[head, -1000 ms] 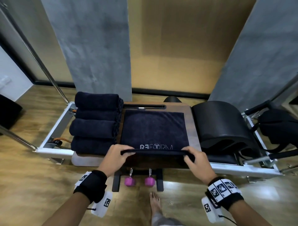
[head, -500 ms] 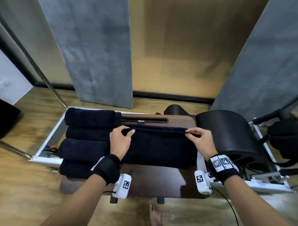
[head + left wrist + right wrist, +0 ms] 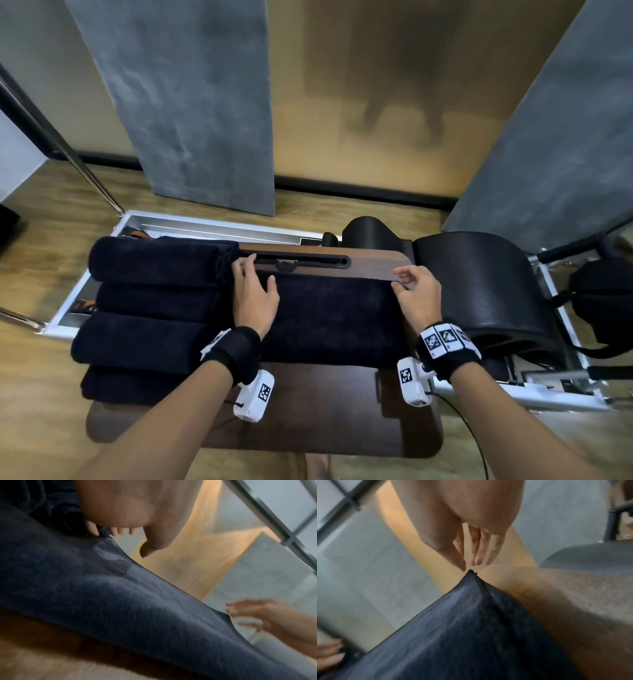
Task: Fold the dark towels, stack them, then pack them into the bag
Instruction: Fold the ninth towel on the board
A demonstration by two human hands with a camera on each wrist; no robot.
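Where the wooden platform (image 3: 370,265) carries the load, one dark towel (image 3: 329,318) lies folded across its middle. Stack of folded dark towels (image 3: 150,308): touching its left edge. Left hand (image 3: 255,294): fingers straight, resting on the towel's far left corner. Right hand (image 3: 416,293): fingers relaxed, loose, just above the far right corner, gripping nothing.
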